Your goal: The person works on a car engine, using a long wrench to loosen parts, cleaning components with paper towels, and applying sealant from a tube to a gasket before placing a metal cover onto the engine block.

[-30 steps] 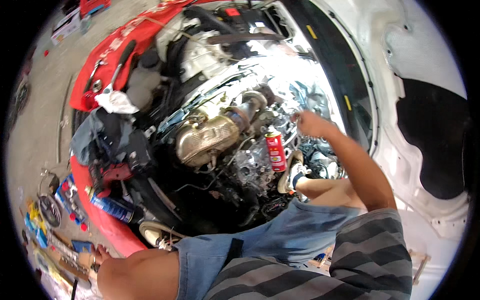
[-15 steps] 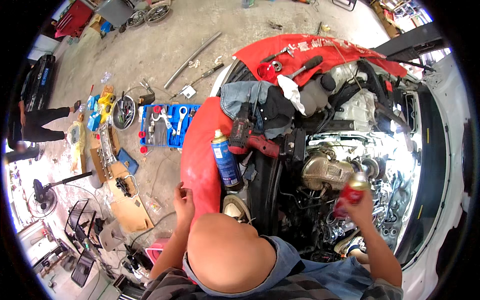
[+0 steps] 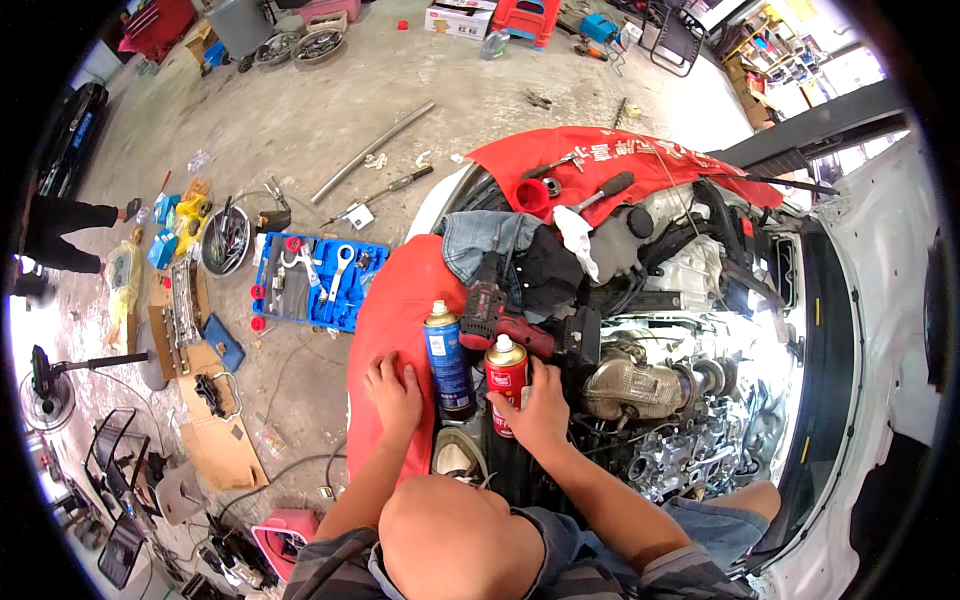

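Note:
My right hand [image 3: 532, 410] grips a red spray can [image 3: 505, 372] at the fender's edge. A blue spray can [image 3: 448, 368] stands just left of it, with a red-and-black cordless drill [image 3: 490, 315] behind both. My left hand [image 3: 397, 398] lies open, fingers apart, over the red fender cover [image 3: 385, 330], left of the blue can. To the right, the exposed engine holds a rounded metal exhaust housing [image 3: 625, 390] among silver parts. Folded denim [image 3: 465, 240] and a white rag [image 3: 578, 240] lie beyond the drill.
A blue tool case [image 3: 320, 285], a metal bowl of tools [image 3: 225, 240], cardboard [image 3: 220, 445] and a long pipe [image 3: 372, 150] lie on the floor. Another person's dark-trousered legs [image 3: 60, 235] show far left. The raised white hood [image 3: 880, 280] borders the right.
The view has swung toward the floor at left. My right hand has carried the red can from over the engine leftward to beside the blue can. My left hand has moved slightly right over the cover.

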The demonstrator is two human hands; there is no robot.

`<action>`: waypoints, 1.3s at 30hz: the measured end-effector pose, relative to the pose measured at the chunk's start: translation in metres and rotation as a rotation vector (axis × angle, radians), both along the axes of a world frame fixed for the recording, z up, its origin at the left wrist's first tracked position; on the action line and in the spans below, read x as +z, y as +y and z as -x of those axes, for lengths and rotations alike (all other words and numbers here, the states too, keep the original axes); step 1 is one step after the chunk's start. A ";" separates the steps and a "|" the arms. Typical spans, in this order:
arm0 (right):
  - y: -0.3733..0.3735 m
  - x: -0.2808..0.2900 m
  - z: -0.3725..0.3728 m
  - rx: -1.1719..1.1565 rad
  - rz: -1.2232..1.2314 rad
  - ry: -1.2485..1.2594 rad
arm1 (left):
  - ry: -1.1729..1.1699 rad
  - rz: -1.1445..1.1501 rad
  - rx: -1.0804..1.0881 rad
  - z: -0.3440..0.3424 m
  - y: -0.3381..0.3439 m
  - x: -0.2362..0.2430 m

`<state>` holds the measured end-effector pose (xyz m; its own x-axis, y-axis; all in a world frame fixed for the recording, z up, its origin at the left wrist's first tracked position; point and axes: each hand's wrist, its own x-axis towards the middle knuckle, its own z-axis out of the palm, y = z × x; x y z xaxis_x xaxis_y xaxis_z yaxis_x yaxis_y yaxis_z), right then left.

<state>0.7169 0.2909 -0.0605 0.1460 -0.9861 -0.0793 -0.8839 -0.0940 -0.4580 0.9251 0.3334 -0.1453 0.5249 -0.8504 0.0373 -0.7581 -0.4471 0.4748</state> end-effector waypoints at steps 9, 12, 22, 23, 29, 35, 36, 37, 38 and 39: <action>-0.128 0.007 -0.021 0.034 0.143 -0.075 | 0.073 0.016 0.104 -0.039 -0.035 -0.035; -0.196 -0.048 0.011 0.371 0.123 0.296 | 0.179 0.174 -0.057 -0.043 -0.106 -0.041; -0.229 -0.086 -0.001 0.760 0.062 0.342 | 0.236 -0.393 -0.073 -0.016 -0.195 -0.013; -0.232 -0.090 0.000 0.759 0.066 0.313 | 0.254 -0.437 -0.064 -0.016 -0.198 -0.012; -0.237 -0.107 0.013 0.764 0.013 0.207 | 0.208 -0.476 -0.051 -0.017 -0.211 -0.019; -0.236 -0.120 0.025 0.772 0.022 0.140 | 0.253 -0.567 -0.055 -0.020 -0.222 -0.008; -0.235 -0.122 0.030 0.741 0.041 0.132 | 0.247 -0.556 -0.058 -0.017 -0.224 -0.011; -0.235 -0.123 0.030 0.736 0.064 0.137 | 0.246 -0.550 -0.056 -0.016 -0.223 -0.014; -0.235 -0.124 0.030 0.739 0.054 0.125 | 0.217 -0.526 -0.064 -0.016 -0.222 -0.017; -0.234 -0.125 0.030 0.739 0.045 0.113 | 0.221 -0.507 -0.067 -0.017 -0.221 -0.022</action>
<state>0.6872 0.0568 -0.1854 0.7650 -0.6370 -0.0949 -0.6247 -0.6981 -0.3498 0.9423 0.1128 -0.1677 0.4175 -0.7653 -0.4899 -0.6996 -0.6148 0.3641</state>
